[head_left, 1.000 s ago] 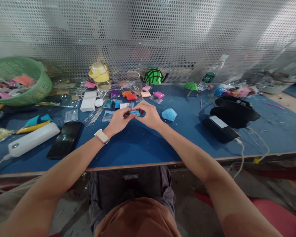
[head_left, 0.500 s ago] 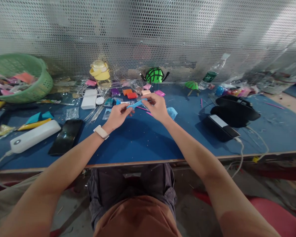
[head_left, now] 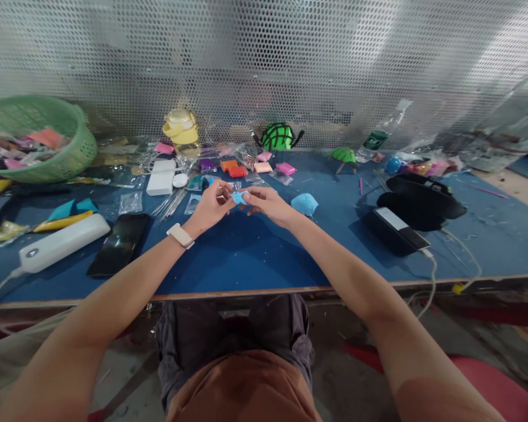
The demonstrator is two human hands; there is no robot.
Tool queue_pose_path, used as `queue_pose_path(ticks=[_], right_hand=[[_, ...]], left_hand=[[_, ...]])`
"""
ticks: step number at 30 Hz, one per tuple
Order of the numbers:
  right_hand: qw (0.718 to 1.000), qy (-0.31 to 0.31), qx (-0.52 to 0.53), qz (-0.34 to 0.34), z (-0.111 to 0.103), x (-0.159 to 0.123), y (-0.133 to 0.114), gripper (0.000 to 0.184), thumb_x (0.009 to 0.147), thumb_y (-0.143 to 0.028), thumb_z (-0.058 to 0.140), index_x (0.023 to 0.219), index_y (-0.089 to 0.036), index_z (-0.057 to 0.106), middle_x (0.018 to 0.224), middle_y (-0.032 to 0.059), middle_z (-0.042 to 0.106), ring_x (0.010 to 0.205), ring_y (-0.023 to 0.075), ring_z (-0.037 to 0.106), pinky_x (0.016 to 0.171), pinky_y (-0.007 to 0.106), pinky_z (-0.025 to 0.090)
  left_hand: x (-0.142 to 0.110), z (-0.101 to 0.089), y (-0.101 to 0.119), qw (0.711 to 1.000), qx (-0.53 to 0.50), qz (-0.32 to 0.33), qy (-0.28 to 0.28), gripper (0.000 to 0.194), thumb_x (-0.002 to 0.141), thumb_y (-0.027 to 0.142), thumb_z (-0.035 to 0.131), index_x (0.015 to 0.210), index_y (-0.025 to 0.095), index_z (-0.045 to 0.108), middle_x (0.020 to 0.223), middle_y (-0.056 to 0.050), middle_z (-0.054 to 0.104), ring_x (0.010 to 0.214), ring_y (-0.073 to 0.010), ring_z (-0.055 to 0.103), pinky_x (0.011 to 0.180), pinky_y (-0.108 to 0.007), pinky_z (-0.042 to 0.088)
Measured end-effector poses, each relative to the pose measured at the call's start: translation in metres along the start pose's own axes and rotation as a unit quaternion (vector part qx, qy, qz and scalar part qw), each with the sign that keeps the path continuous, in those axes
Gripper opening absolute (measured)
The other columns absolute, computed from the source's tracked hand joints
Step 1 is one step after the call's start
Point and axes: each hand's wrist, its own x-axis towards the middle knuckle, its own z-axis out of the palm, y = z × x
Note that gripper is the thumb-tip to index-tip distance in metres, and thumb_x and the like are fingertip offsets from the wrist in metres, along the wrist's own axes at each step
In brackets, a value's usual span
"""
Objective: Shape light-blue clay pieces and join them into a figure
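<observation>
Head view, frame centre: left hand (head_left: 209, 206) and right hand (head_left: 266, 203) pinch a small blue clay piece (head_left: 239, 197) between fingertips, apparently shaping it above the blue table (head_left: 246, 258).

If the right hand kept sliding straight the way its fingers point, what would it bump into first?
The right hand points leftward, so it would meet the small blue clay piece pinched between both hands, then the left hand right behind it. Depth is hard to judge.

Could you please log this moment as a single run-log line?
left hand: pinching small light-blue clay piece | right hand: pinching same piece | above blue table | light-blue clay lump: right of hands
</observation>
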Motion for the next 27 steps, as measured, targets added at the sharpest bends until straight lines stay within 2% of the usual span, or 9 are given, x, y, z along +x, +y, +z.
queue_pose_path(ticks=[2,4,8,10,12,16,20,23,27], right_hand=[[1.0,-0.015,0.005,0.009,0.001,-0.001,0.0,0.073,0.078,-0.088,0.101,0.11,-0.023,0.092,0.106,0.0086,0.091,0.094,0.0218,0.084,0.076,0.031,0.07],[1.0,-0.008,0.003,0.0,0.0,0.001,0.002,0.073,0.078,-0.086,0.103,0.112,-0.023,0.092,0.103,0.0074,0.09,0.092,0.0208,0.083,0.078,0.032,0.07],[0.998,0.051,-0.017,-0.036,-0.006,0.006,0.008,0.074,0.075,-0.082,0.106,0.113,-0.022,0.088,0.105,0.0059,0.089,0.092,0.0196,0.08,0.082,0.033,0.069],[0.995,0.08,-0.033,-0.051,-0.008,0.008,0.011,0.076,0.074,-0.084,0.105,0.115,-0.022,0.087,0.107,0.006,0.089,0.09,0.0195,0.079,0.082,0.035,0.068],[0.992,0.093,-0.054,-0.062,-0.008,0.009,0.012,0.076,0.076,-0.083,0.104,0.119,-0.022,0.088,0.104,0.0055,0.089,0.086,0.0193,0.078,0.081,0.036,0.067],[0.989,0.082,-0.095,-0.073,-0.001,0.005,0.008,0.065,0.082,-0.077,0.103,0.114,-0.022,0.09,0.095,0.0049,0.089,0.079,0.0198,0.077,0.077,0.036,0.064],[0.986,0.085,-0.116,-0.081,-0.003,0.004,0.002,0.056,0.084,-0.072,0.103,0.106,-0.021,0.091,0.085,0.0029,0.085,0.072,0.0188,0.074,0.073,0.036,0.059],[0.984,0.105,-0.115,-0.088,-0.013,0.009,0.001,0.056,0.084,-0.073,0.101,0.102,-0.022,0.09,0.085,0.0023,0.084,0.071,0.0181,0.073,0.074,0.037,0.06],[0.978,0.16,-0.099,-0.092,-0.025,0.013,0.001,0.063,0.083,-0.081,0.098,0.102,-0.022,0.085,0.084,0.0017,0.079,0.07,0.0174,0.071,0.071,0.036,0.06]], left_hand=[[0.0,-0.001,0.002,1.0,-0.008,0.002,0.002,0.066,0.086,0.075,0.105,0.101,0.025,0.065,0.082,0.003,0.071,0.058,-0.0117,0.067,0.054,-0.027,0.056],[0.0,0.0,0.004,1.0,-0.015,0.001,-0.001,0.063,0.086,0.072,0.106,0.101,0.024,0.068,0.09,-0.001,0.077,0.06,-0.0123,0.07,0.053,-0.026,0.055],[-0.001,0.002,0.006,0.999,-0.03,-0.008,-0.009,0.049,0.09,0.054,0.105,0.118,0.022,0.08,0.113,-0.01,0.088,0.078,-0.0201,0.085,0.055,-0.027,0.058],[-0.002,0.003,0.005,0.999,-0.036,-0.011,-0.018,0.046,0.091,0.046,0.101,0.127,0.022,0.083,0.124,-0.013,0.089,0.088,-0.0246,0.089,0.058,-0.028,0.062],[-0.003,0.003,0.004,0.999,-0.037,-0.013,-0.023,0.047,0.092,0.044,0.097,0.131,0.021,0.083,0.131,-0.015,0.088,0.09,-0.0256,0.09,0.06,-0.03,0.064],[-0.003,0.002,0.004,1.0,-0.019,-0.017,-0.014,0.048,0.094,0.057,0.099,0.121,0.02,0.082,0.122,-0.014,0.088,0.081,-0.0212,0.087,0.061,-0.029,0.065],[-0.001,0.002,0.007,1.0,-0.002,-0.02,-0.006,0.055,0.091,0.069,0.101,0.109,0.021,0.082,0.109,-0.009,0.086,0.073,-0.0181,0.081,0.06,-0.029,0.063],[0.0,0.001,0.007,1.0,0.004,-0.023,0.004,0.054,0.089,0.07,0.102,0.104,0.022,0.081,0.099,-0.007,0.083,0.07,-0.0179,0.078,0.058,-0.03,0.062],[0.0,0.0,0.004,1.0,-0.001,-0.026,0.016,0.053,0.09,0.069,0.1,0.103,0.021,0.081,0.101,-0.009,0.085,0.078,-0.0208,0.082,0.061,-0.031,0.064]])
